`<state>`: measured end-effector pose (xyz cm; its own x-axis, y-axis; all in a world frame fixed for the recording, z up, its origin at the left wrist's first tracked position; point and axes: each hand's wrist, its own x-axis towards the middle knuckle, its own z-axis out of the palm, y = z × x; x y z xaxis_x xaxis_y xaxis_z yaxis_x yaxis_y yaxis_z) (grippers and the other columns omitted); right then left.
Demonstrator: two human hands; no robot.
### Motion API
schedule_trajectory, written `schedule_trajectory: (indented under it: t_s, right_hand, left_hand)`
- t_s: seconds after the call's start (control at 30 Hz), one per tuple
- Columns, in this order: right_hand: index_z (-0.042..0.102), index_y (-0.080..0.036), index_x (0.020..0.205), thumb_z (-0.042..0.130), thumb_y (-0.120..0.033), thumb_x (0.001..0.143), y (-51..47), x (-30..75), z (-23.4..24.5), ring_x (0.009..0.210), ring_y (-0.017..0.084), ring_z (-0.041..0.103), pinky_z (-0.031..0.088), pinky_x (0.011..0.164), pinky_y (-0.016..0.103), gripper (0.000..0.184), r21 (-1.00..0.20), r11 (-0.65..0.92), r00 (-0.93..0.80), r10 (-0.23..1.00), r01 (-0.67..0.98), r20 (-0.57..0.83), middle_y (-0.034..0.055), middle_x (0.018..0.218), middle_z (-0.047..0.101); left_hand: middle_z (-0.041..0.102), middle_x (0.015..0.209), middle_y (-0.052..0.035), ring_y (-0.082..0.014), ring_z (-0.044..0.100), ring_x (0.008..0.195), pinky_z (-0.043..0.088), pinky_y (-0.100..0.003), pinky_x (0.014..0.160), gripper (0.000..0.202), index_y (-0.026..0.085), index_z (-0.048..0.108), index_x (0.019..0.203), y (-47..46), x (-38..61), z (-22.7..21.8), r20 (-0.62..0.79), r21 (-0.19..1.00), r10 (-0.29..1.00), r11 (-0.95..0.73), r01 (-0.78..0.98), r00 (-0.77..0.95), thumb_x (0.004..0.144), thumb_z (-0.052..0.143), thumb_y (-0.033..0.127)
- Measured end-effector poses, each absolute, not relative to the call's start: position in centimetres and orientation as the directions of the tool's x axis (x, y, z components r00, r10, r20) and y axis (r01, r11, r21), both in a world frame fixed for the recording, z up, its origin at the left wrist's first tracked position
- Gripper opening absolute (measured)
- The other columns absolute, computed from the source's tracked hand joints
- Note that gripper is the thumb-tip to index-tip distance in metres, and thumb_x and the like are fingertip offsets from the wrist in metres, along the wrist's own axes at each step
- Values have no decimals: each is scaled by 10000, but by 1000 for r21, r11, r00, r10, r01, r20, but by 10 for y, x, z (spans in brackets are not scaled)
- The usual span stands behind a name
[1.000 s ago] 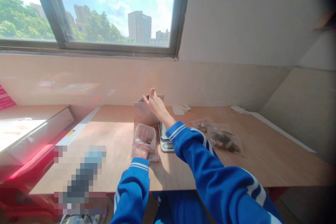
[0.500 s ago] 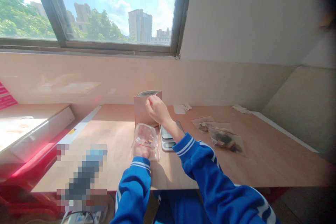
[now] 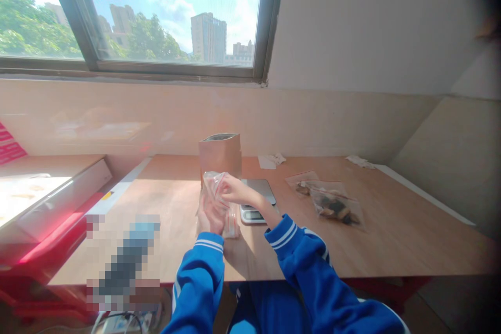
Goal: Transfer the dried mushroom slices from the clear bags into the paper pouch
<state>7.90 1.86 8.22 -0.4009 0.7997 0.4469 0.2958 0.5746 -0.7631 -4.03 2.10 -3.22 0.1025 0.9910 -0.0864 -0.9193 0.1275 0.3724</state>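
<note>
A clear zip bag [image 3: 213,181] with a red seal line is tilted up in front of the brown paper bag [image 3: 221,156]. My left hand [image 3: 211,217] is closed around its lower side. My right hand [image 3: 236,189] has its fingers bunched at the bag's upper right edge; the plastic partly covers the fingertips. The paper bag stands upright with its top open, showing a silvery inside. Another clear zip bag [image 3: 232,228] lies on the table by my left hand. A kitchen scale [image 3: 265,188] sits partly under my right forearm.
On the right of the wooden table [image 3: 391,229] lie clear zip bags [image 3: 336,206] with dark and brown dried pieces. White paper scraps [image 3: 270,162] lie near the wall. At the left are a blurred-out object [image 3: 129,255] and a red stool [image 3: 43,282].
My right hand has come down from in front of the paper bag's top to the zip bag. The zip bag has been tilted up, and the paper bag's front shows more.
</note>
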Motion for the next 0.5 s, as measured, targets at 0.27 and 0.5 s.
schedule_trajectory:
  t_s: [0.27,0.5]
  right_hand:
    - [547,-194,644,667,-231,682,26,97,76,591,113,516,422,502,205,131,-808,537,-377,819,241,432,-33,659,560]
    - [572,-188,633,663,-322,751,32,104,42,532,104,470,371,495,221,201,-774,431,-437,871,463,223,-32,583,533]
  left_hand:
    - [741,883,-88,-211,706,885,537,-399,887,318,122,681,1056,9,-34,-17,-145,284,980,172,-943,135,844,452,180]
    - [717,735,-85,-151,689,628,566,-250,673,477,59,622,1189,8,-33,-15,-150,376,965,257,-890,216,746,449,13]
